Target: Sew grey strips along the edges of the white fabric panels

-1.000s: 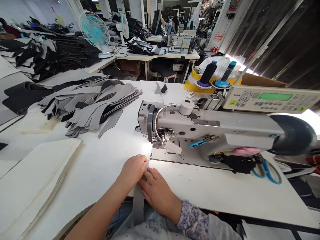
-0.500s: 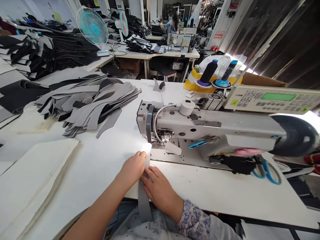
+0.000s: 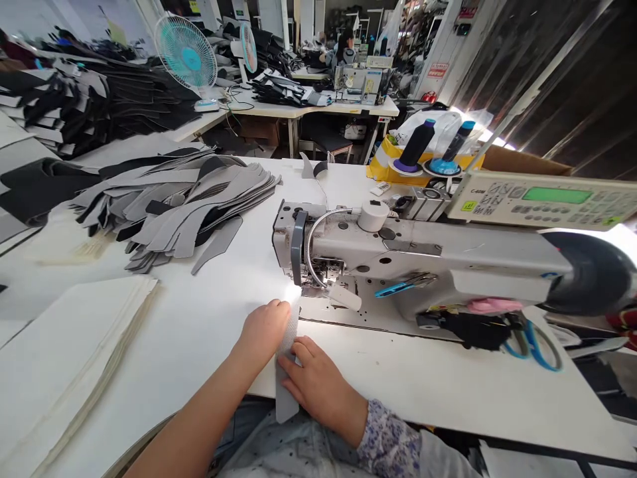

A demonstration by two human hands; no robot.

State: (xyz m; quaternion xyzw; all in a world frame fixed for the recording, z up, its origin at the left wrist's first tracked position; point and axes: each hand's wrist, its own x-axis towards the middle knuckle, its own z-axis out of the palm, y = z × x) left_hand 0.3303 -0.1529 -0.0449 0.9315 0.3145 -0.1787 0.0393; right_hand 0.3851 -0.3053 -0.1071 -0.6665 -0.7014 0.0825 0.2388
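A grey fabric strip runs from the table's front edge up to the needle area of a sewing machine. My left hand is closed at the strip's left edge, its curled fingers just in front of the lit presser area. Lower down, my right hand grips the strip from the right with thumb and fingers. The strip's rounded near end hangs by my lap. Its far end is hidden under the machine head. Behind the machine, small grey and black pieces lie joined to a thread.
A heap of grey and black cut pieces lies at left, near a stack of white sheets. Thread cones and a control panel stand at right. Blue snips rest on the machine bed; blue-handled scissors lie farther right.
The grey strip has moved away from me toward the needle, its near end now higher. My right hand sits slightly lower along it. The small pieces behind the machine have shifted a little left.
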